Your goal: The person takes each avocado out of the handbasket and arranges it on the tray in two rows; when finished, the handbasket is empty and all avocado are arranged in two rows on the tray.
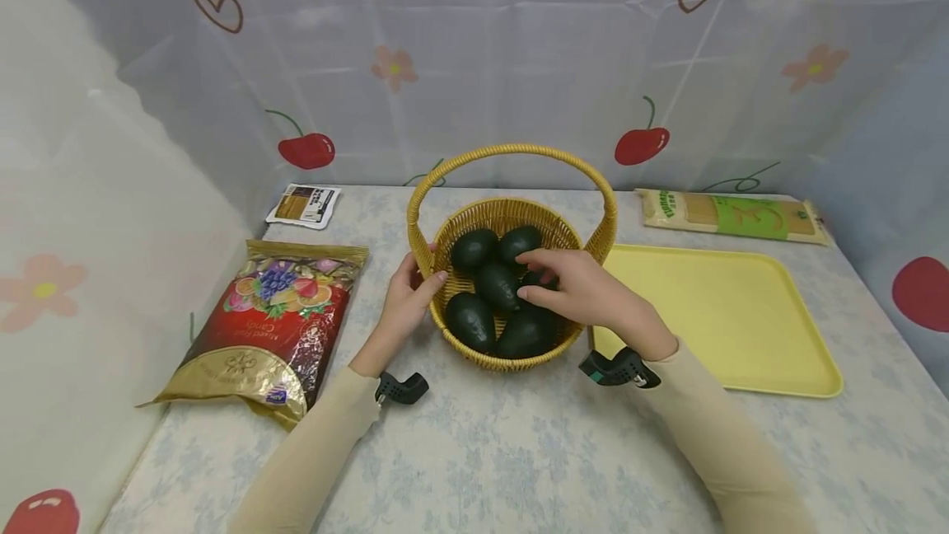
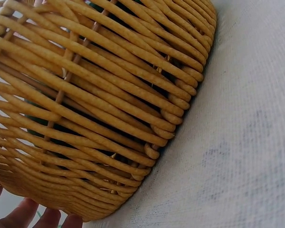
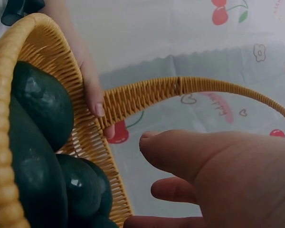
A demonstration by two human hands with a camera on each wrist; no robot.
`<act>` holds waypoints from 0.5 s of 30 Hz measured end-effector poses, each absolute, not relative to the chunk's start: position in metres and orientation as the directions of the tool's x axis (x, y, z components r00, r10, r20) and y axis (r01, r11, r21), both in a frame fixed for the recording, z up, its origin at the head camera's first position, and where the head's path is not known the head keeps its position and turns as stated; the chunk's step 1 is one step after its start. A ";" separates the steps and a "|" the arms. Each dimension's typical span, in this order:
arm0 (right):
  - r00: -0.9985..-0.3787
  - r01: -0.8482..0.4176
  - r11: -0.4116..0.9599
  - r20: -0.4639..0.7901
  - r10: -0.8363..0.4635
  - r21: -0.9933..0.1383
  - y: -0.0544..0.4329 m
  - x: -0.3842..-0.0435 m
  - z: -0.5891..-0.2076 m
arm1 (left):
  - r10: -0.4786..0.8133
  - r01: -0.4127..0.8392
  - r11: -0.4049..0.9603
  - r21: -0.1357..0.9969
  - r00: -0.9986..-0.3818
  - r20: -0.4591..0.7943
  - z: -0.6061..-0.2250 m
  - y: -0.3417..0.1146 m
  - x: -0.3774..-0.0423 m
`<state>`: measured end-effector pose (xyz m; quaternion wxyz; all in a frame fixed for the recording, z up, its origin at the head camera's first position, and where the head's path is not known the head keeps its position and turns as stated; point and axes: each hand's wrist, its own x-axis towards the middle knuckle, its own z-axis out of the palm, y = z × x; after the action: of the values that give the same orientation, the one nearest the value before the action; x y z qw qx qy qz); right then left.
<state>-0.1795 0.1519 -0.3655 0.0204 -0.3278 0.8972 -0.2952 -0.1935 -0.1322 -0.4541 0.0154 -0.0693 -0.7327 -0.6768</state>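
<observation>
A yellow wicker basket [image 1: 511,364] with a tall arched handle stands on the table, holding several dark green avocados [image 1: 470,322]. My left hand [image 1: 406,297] grips its left side near the handle's foot, thumb over the rim and fingers outside. In the left wrist view, those fingertips show below the woven wall [image 2: 85,118]. My right hand [image 1: 582,291] is over the basket's right side, thumb and fingers apart, above an avocado it partly hides. The right wrist view shows nothing between its thumb and fingers [image 3: 173,190], with avocados [image 3: 40,104] beside it.
To the left lies a red and gold candy bag [image 1: 274,328], with a small flat packet [image 1: 304,206] behind it. A yellow tray [image 1: 712,320] lies to the right, close to the basket. Behind the tray is a long green-labelled pack [image 1: 734,217]. A printed curtain [image 1: 489,64] hangs at the back.
</observation>
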 end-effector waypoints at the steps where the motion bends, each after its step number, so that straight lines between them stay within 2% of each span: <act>1: -0.783 -0.574 0.608 0.153 -0.602 -0.549 0.151 -0.180 -0.366 | 0.081 0.124 0.076 0.989 -0.990 0.118 -0.454 -0.132 -0.193; 5: -0.763 -0.572 0.591 0.104 -0.638 -0.568 0.148 -0.181 -0.367 | 0.078 0.129 0.082 0.988 -0.989 0.123 -0.456 -0.131 -0.194; 15: -0.623 -0.641 0.537 -0.037 -0.781 -0.549 0.146 -0.179 -0.369 | 0.075 0.130 0.085 0.988 -0.989 0.124 -0.456 -0.132 -0.194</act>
<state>-0.1792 0.1461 -0.3691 0.1405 -0.4109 0.8653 -0.2503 -0.1943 -0.1323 -0.4563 0.0204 -0.0699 -0.7364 -0.6727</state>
